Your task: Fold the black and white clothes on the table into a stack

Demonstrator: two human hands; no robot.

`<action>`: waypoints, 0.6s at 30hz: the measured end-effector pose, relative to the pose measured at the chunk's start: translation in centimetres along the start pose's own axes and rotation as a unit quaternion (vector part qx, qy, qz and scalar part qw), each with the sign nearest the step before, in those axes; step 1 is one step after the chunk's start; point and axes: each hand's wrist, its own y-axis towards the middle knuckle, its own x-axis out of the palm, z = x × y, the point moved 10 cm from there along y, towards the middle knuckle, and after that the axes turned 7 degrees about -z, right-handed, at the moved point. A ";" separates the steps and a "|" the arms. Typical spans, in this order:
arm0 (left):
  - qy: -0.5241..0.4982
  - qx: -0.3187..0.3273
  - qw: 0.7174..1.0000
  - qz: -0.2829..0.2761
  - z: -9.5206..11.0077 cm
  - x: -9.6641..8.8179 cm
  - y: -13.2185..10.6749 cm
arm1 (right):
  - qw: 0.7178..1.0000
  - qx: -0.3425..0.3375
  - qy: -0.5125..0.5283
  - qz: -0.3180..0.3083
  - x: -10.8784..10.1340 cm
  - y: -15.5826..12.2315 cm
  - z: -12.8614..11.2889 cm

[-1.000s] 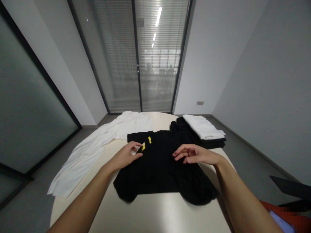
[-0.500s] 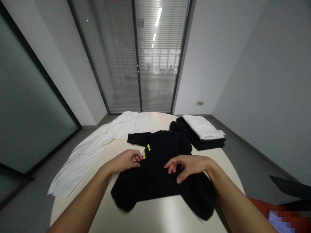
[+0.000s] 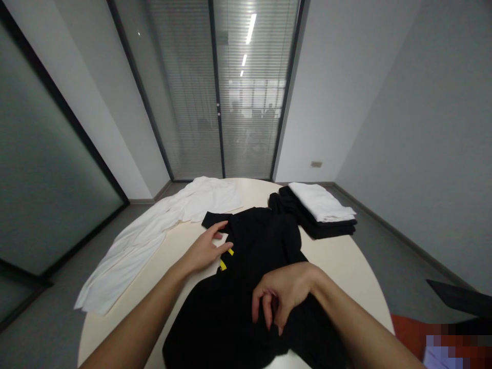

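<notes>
A black garment, seemingly a long-sleeved top with yellow marks, lies spread over the table in front of me. My left hand is at its left edge, beside the short sleeve part; thumb and fingers are apart, with the fingertips at the cloth. Over the lower middle of the garment is my right hand. Its fingers bend downward and stand apart from the thumb, with no fabric visible between them. The garment's near part runs toward the bottom of the view.
White cloth stretches along the left side of the round table. At the back right sits a stack of folded black clothes with a white folded one on top. A red seat is at lower right.
The black garment's near part has shifted toward me, and its yellow marks have moved nearer. My left hand has gone forward to the sleeve with fingers spreading; my right hand has come closer.
</notes>
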 end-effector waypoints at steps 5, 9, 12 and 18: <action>0.185 0.080 0.977 -0.063 1.2 3.7 -0.1 | 0.998 -0.059 0.007 -0.022 1.5 1.1 -2.5; 0.224 0.094 0.969 -0.054 1.6 3.5 -0.1 | 0.946 -0.155 -0.117 0.260 -4.4 -3.0 -5.3; 0.212 0.095 0.972 -0.035 2.4 2.6 0.0 | 0.818 -0.125 -0.302 0.473 -7.6 -7.9 -6.2; 0.173 -0.067 0.983 0.017 0.2 0.5 0.1 | 0.765 0.050 -0.410 0.495 -9.7 -9.4 -3.4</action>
